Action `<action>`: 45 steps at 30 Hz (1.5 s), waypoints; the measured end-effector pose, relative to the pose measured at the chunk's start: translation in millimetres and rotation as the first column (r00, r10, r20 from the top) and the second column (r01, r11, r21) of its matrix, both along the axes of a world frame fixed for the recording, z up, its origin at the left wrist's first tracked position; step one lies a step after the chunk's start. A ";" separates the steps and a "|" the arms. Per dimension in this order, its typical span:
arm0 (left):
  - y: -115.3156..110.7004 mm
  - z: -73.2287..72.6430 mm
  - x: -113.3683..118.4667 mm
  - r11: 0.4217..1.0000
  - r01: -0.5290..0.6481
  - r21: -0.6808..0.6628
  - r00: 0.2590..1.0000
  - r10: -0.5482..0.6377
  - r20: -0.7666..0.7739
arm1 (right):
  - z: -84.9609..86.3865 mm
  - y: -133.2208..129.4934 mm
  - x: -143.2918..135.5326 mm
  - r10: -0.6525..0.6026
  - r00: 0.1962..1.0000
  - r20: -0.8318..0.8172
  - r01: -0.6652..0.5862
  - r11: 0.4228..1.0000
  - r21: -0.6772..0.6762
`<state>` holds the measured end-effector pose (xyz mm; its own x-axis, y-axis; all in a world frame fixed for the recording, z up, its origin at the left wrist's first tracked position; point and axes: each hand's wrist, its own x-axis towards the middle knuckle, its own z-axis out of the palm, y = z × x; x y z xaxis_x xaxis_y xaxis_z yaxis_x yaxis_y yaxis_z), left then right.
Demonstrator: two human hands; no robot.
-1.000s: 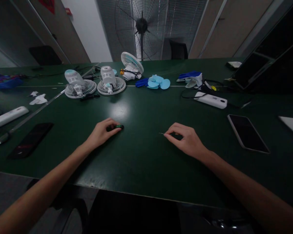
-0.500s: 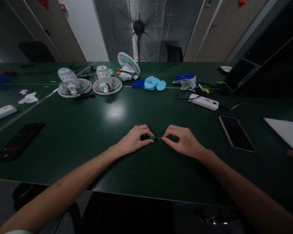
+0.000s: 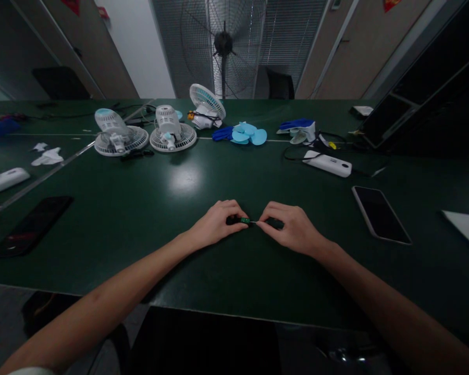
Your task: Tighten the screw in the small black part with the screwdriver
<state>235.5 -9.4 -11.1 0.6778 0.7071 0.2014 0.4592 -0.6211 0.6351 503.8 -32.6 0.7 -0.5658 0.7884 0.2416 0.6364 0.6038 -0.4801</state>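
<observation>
Table [image 3: 140,208], dark green and wide, spreads out under the hands. Three white fans [image 3: 168,125] sit left of the light-blue blades [image 3: 249,134]; two rest on their round cages, maybe so they don't tip over. A phone [image 3: 382,214] lies right of the blades and nearer the person. The left hand [image 3: 221,221] and right hand [image 3: 287,224] are close together on the near side of the blades, likely for easy reach. The left thumb and finger pinch a green piece [image 3: 245,220], and its end peeks out past their tips, perhaps so it can face the other hand. The right thumb and finger pinch a thin metal rod [image 3: 252,222], maybe to keep it steady. The rod pokes out from those fingertips toward the green piece, in line with it. Whether they touch is too small to tell.
</observation>
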 end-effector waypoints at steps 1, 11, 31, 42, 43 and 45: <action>0.2 -0.5 0.1 1.000 -0.002 -0.001 1.000 0.002 0.000 | 0.3 -0.3 -0.8 -0.005 1.000 -0.003 0.005 1.000 -0.006; 1.3 -0.3 -0.7 1.000 0.005 -0.012 1.000 -0.005 0.008 | 9.7 -3.0 -17.4 -0.092 0.887 -0.453 0.019 0.986 -0.163; -47.7 17.5 -71.9 0.994 0.105 0.025 0.987 -0.101 -0.123 | 0.5 3.6 1.4 -0.104 0.951 -0.291 0.070 0.990 -0.124; 14.8 4.2 -244.0 0.800 -0.560 0.217 0.784 0.596 -0.172 | -0.9 4.0 1.4 -0.100 0.956 -0.277 0.059 0.986 -0.153; 16.7 4.0 -249.6 0.782 -0.576 0.236 0.767 0.618 -0.175 | -1.1 4.3 1.6 -0.100 0.956 -0.275 0.058 0.986 -0.156; 16.1 5.0 -251.9 0.770 -0.583 0.262 0.751 0.633 -0.190 | -1.3 4.7 2.0 -0.100 0.957 -0.272 0.058 0.985 -0.160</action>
